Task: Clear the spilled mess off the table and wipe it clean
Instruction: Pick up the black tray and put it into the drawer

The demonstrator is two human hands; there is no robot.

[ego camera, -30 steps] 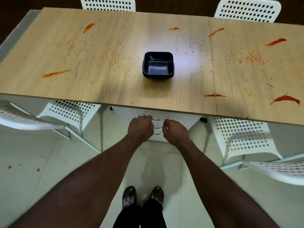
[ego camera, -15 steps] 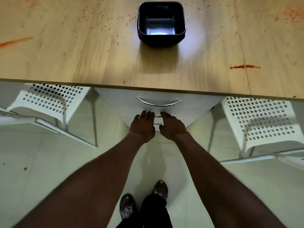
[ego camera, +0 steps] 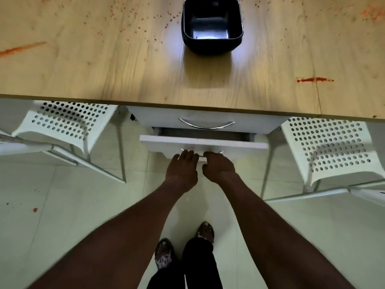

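My left grip [ego camera: 183, 166] and right grip [ego camera: 218, 166] hook side by side over the handle [ego camera: 201, 155] of the part-open drawer [ego camera: 239, 144]. Its front runs left-right, and I judge it slides out toward me. The mess [ego camera: 314, 79] lies far, up on the bench [ego camera: 83, 76].

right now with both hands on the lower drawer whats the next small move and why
Probably pull the white lower drawer further out: left hand and right hand grip its metal handle, yet only a narrow dark gap shows.
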